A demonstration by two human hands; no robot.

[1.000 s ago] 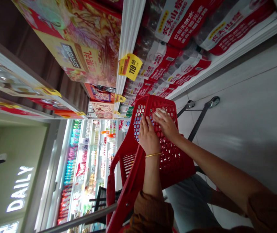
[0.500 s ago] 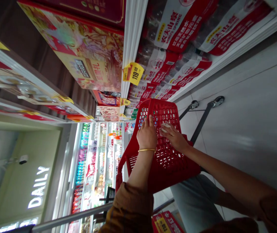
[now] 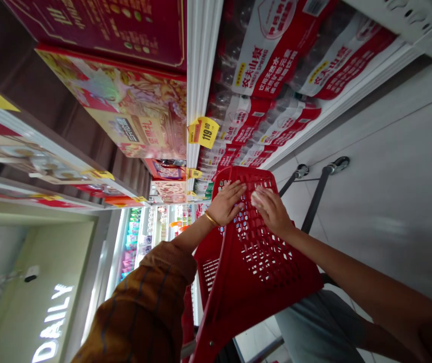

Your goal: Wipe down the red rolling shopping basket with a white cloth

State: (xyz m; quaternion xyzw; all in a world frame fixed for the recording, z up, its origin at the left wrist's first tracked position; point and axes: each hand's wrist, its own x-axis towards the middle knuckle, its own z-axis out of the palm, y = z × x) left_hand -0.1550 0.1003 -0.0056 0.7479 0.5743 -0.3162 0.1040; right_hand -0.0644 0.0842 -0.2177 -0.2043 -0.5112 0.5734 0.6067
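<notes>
red basket (image 3: 261,262), a plastic one with a mesh of holes, fills the middle of the view, tipped so its broad side faces the camera; it sits on a dark trolley frame (image 3: 314,201) whose wheels (image 3: 339,162) rest on the pale tiled floor (image 3: 390,176). its far rim lies near the lower shelf of bottled water packs (image 3: 276,60), with only a narrow gap between them. beyond the frame the floor runs wide and bare, while the aisle past the basket narrows toward lit shelves of goods (image 3: 140,237).

left hand (image 3: 225,204), with a gold bangle at the wrist and a brown sleeve behind it, lies flat on the basket near the far rim, its grip open, fingers spread and holding nothing. right hand (image 3: 272,212) is just beside it, its grip curled over a white cloth (image 3: 256,196) and pressing it against the mesh.

writing: the water packs carry red and white wrap reading "nongfu spring" beside chinese characters. a yellow price tag (image 3: 203,132) on the white shelf edge (image 3: 197,75) reads "119.00". gift boxes (image 3: 140,116) above that edge show chinese writing too small to read. white letters on a pale wall spell "daily" (image 3: 51,327).
</notes>
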